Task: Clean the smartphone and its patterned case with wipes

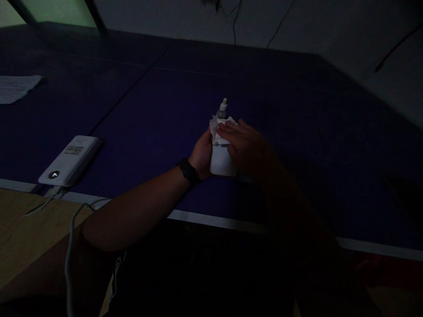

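Far left of the hands: a white sheet of paper is laid on the dark blue-purple, pale-edged counter, cut off by the view.
Nearer left: a white, rounded, brick-shaped power bank is set near the counter's front edge, well apart from the hands; a pale cable is seen below it, closer to the left forearm.
Left hand: a black wristband is worn; the fingers are curled about the left side of a white, flat, rectangular slab with rounded corners, which is held.
Slab: it is placed between the two hands, its long axis pointed away from the body; its left edge is met by the left hand, its upper face is covered from the right. Whether the counter is touched cannot be told.
Tissue: a white, crumpled, thin tissue is spread over the slab's far part.
Bottle: a small clear dropper bottle with a white collar and pale bulb is seen just beyond the tissue, its base hidden.
Right hand: it is laid palm-down, the tissue held under its extended fingers against the slab.
Writing: printed lines on the paper and small dark text on the power bank are too faint to be read; a lit mark is shown in its round display. No brand can be made out.
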`<action>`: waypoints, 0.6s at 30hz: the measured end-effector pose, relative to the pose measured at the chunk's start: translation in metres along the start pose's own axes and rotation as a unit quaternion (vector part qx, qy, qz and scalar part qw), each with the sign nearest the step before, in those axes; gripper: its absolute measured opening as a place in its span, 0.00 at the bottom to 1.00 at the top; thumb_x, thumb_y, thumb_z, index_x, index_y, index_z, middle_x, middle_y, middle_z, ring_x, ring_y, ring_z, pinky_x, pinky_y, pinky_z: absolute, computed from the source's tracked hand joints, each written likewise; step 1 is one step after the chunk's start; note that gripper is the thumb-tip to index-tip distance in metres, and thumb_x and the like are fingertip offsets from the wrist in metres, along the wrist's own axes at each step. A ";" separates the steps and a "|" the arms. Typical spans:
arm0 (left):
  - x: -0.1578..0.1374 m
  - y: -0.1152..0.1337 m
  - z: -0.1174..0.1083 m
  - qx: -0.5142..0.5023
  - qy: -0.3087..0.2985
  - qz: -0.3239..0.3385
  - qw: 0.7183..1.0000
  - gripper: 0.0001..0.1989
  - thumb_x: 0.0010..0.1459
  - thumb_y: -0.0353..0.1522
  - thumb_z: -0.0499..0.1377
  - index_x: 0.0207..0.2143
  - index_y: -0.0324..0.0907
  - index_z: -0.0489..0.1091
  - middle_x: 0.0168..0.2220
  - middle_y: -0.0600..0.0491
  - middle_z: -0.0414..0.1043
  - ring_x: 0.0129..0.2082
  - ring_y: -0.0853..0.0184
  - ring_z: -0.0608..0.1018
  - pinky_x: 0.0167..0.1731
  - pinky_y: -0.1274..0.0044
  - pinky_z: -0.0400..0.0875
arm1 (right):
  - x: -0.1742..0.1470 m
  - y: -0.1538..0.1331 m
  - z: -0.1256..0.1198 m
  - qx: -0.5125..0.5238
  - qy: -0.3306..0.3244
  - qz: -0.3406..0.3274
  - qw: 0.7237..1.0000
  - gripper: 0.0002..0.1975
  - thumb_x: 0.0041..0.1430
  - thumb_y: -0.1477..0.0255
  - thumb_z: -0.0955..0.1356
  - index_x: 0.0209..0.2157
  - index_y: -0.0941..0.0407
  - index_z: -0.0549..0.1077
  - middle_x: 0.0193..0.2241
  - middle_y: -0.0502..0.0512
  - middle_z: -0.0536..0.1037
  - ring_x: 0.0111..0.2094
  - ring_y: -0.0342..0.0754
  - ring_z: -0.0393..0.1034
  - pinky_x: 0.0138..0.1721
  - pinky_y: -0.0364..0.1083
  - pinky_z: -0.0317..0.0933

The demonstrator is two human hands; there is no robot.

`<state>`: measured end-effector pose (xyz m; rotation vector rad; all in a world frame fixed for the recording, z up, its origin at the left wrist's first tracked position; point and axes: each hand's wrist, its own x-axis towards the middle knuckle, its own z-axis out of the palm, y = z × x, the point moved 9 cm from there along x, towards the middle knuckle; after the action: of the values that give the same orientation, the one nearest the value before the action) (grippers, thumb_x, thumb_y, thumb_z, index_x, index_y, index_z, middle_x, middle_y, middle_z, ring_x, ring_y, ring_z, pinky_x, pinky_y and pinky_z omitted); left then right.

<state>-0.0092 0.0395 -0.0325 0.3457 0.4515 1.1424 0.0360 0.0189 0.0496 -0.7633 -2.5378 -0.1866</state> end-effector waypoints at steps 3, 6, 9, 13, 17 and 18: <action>0.000 -0.002 -0.001 0.008 0.000 -0.009 1.000 0.25 0.73 0.43 0.44 0.42 0.39 0.77 0.31 0.52 0.80 0.32 0.65 0.82 0.40 0.75 0.72 | -0.002 0.004 -0.002 0.016 -0.003 -0.007 1.000 0.22 0.62 0.81 0.61 0.54 0.63 0.76 0.57 0.63 0.80 0.60 0.57 0.74 0.68 0.63 0.57; 0.000 0.000 0.000 0.004 0.002 0.002 1.000 0.26 0.73 0.43 0.44 0.41 0.39 0.77 0.32 0.50 0.81 0.37 0.62 0.83 0.43 0.73 0.73 | -0.003 0.002 0.002 0.037 -0.025 -0.024 0.999 0.23 0.63 0.79 0.61 0.56 0.60 0.76 0.58 0.61 0.79 0.62 0.56 0.72 0.68 0.63 0.58; -0.001 0.003 0.001 -0.006 0.009 0.011 1.000 0.25 0.73 0.43 0.44 0.47 0.39 0.77 0.36 0.49 0.82 0.42 0.62 0.83 0.47 0.73 0.73 | -0.001 0.004 0.006 0.034 -0.018 -0.018 0.999 0.27 0.62 0.81 0.60 0.61 0.59 0.72 0.63 0.59 0.74 0.67 0.56 0.65 0.69 0.63 0.56; -0.001 0.001 0.000 -0.012 0.010 -0.007 1.000 0.24 0.73 0.43 0.45 0.48 0.39 0.77 0.36 0.49 0.83 0.39 0.63 0.84 0.44 0.74 0.74 | -0.001 0.008 0.004 0.015 0.008 0.000 1.000 0.26 0.62 0.82 0.60 0.59 0.61 0.73 0.62 0.60 0.75 0.66 0.57 0.66 0.71 0.63 0.53; -0.001 0.004 -0.001 -0.016 0.015 0.009 1.000 0.25 0.73 0.42 0.44 0.45 0.38 0.77 0.34 0.50 0.82 0.35 0.66 0.83 0.41 0.76 0.74 | -0.004 -0.002 -0.001 0.020 0.001 -0.040 0.999 0.20 0.64 0.80 0.61 0.52 0.61 0.78 0.56 0.60 0.80 0.60 0.55 0.73 0.68 0.60 0.59; -0.001 0.007 -0.001 -0.022 0.020 0.021 0.999 0.24 0.73 0.41 0.45 0.45 0.38 0.77 0.34 0.51 0.82 0.35 0.67 0.83 0.42 0.77 0.74 | -0.004 -0.004 -0.002 0.019 0.004 -0.049 0.999 0.21 0.64 0.80 0.61 0.52 0.61 0.78 0.56 0.60 0.80 0.60 0.55 0.73 0.67 0.59 0.60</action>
<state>-0.0158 0.0412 -0.0300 0.2957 0.4562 1.2007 0.0371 0.0129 0.0495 -0.6239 -2.5663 -0.1736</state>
